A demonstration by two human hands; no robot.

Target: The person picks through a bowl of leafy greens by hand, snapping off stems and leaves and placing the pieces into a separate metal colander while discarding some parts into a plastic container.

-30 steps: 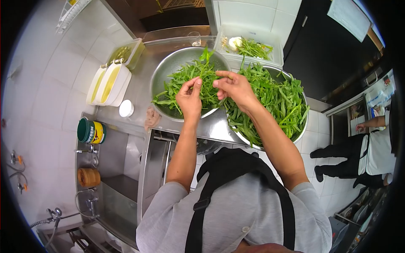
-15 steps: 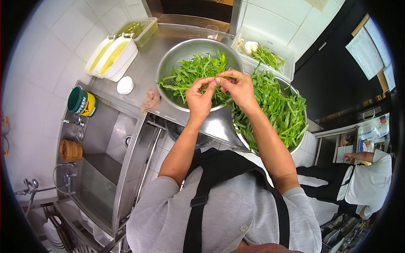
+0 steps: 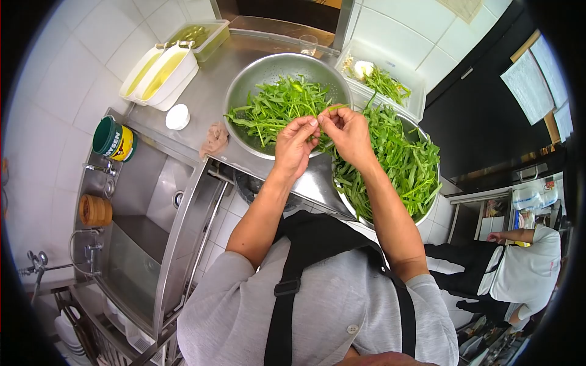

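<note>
Green can (image 3: 114,139) beside the sink, colander (image 3: 256,76) of greens, left hand (image 3: 295,146) and right hand (image 3: 349,133) fingertip to fingertip over its near side, both pinching one stem (image 3: 334,108) poking up just above the fingers, bowl (image 3: 431,204) of greens at right

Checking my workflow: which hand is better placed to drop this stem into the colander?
Probably left: both pinch the stem, but the left hand is over the colander, the right hand nearer the bowl.
</note>
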